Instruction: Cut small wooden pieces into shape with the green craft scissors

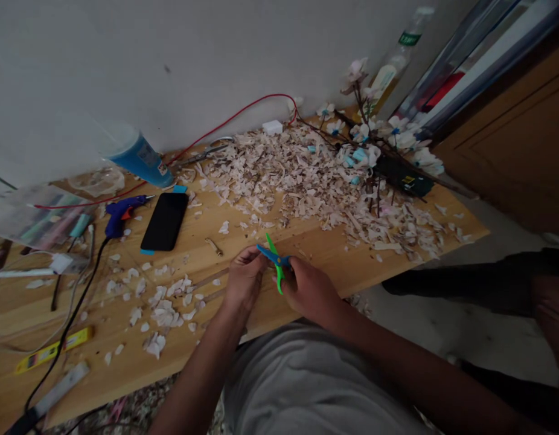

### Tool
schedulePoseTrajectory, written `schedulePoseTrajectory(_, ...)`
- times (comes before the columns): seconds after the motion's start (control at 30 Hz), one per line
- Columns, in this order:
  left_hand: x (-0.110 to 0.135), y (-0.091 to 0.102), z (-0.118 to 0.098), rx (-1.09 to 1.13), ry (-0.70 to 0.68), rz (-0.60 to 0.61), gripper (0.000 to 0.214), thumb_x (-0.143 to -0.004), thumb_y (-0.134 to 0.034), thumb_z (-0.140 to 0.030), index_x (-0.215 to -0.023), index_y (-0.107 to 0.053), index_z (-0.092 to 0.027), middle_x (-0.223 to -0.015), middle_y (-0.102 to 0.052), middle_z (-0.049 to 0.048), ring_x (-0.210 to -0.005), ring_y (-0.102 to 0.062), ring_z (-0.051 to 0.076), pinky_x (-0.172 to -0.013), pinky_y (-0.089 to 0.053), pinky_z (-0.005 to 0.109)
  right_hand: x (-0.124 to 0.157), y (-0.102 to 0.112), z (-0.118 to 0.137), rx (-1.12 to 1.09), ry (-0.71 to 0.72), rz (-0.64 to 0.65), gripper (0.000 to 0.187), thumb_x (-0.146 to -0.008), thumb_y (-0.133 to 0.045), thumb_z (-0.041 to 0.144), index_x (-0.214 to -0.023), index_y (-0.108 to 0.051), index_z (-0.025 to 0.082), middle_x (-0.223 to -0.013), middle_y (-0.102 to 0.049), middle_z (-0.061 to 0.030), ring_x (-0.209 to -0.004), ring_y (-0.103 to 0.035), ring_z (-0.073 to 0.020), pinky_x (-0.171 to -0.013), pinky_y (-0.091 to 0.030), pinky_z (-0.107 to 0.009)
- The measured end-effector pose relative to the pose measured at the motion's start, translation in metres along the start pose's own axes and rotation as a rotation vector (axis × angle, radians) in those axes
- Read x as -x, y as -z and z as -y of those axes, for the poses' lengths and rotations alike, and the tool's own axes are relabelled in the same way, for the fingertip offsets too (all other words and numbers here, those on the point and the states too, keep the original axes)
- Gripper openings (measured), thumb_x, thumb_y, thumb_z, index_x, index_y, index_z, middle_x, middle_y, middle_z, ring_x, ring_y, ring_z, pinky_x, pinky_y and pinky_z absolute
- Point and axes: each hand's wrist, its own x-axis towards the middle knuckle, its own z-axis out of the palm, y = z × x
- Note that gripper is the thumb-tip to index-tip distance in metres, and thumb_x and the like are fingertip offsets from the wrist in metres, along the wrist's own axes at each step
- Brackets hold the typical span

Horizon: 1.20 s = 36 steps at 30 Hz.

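Observation:
My right hand [306, 287] grips a pair of scissors [278, 260] with one blue half and one bright green half. The blades are spread apart and point up and left toward my left hand [245, 275]. The fingers of my left hand are pinched together beside the blue blade; what they hold is too small and dark to make out. Both hands are over the front part of the wooden table. A large heap of pale, dry petals [302, 175] lies just beyond them, and a looser scatter of petals [166, 311] is to the left.
A black phone [165, 222], a blue glue gun [121, 214] and a blue cup [141, 160] stand or lie at the left. A branch with white flowers [361, 133] and a bottle [397, 60] are at the back right. Another person's leg [460, 278] is at the right.

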Motion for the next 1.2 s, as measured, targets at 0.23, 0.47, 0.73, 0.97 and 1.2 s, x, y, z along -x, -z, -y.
schedulePoseTrajectory(0.23,0.0004,-0.0017,-0.0033,0.004,-0.002,-0.003,0.029,-0.052,-0.091,-0.024,-0.071,-0.07,-0.018,-0.066,-0.069,-0.0031,-0.057,-0.061,0.008,-0.061,-0.051,0.02,0.0003,0.0013,0.0017,0.023,-0.004,0.006,0.02,-0.093,-0.053,0.039,-0.098,-0.055,0.02,-0.094,-0.069,-0.0071,-0.083,-0.065,-0.0222,-0.065,-0.031,-0.031)
schedulePoseTrajectory(0.47,0.0011,-0.0026,-0.0035,0.057,0.036,-0.001,0.029,-0.053,-0.091,-0.022,-0.074,-0.073,-0.018,-0.072,-0.072,-0.0015,-0.066,-0.064,0.009,-0.07,-0.052,0.022,-0.0008,0.0027,-0.0014,0.071,-0.004,-0.002,0.017,-0.093,-0.053,0.036,-0.097,-0.055,0.02,-0.094,-0.069,-0.0066,-0.082,-0.064,-0.0209,-0.064,-0.029,-0.03)
schedulePoseTrajectory(0.73,0.0011,-0.003,-0.0022,0.039,0.026,0.058,0.025,-0.058,-0.089,-0.025,-0.076,-0.073,-0.016,-0.072,-0.071,0.0,-0.065,-0.063,0.01,-0.067,-0.05,0.022,0.0001,0.0064,-0.0012,0.125,-0.014,-0.018,0.015,-0.092,-0.053,0.031,-0.101,-0.054,0.019,-0.099,-0.068,-0.0069,-0.086,-0.064,-0.0212,-0.064,-0.029,-0.031)
schedulePoseTrajectory(0.97,0.002,-0.004,0.0005,0.009,-0.005,0.061,0.025,-0.056,-0.089,-0.022,-0.072,-0.071,-0.018,-0.065,-0.067,-0.0033,-0.06,-0.058,0.008,-0.064,-0.047,0.02,0.0029,0.0034,-0.0011,0.105,-0.007,-0.007,0.022,-0.093,-0.054,0.037,-0.104,-0.052,0.018,-0.104,-0.066,-0.0083,-0.09,-0.063,-0.0219,-0.067,-0.032,-0.03)
schedulePoseTrajectory(1.2,0.0,-0.0023,0.0021,-0.052,-0.039,0.086,0.02,-0.059,-0.087,-0.023,-0.07,-0.071,-0.017,-0.066,-0.066,-0.0027,-0.061,-0.056,0.008,-0.065,-0.045,0.02,0.0023,0.0068,-0.0004,0.117,-0.02,0.019,0.016,-0.092,-0.052,0.031,-0.101,-0.053,0.018,-0.103,-0.067,-0.0075,-0.088,-0.064,-0.0215,-0.065,-0.031,-0.031)
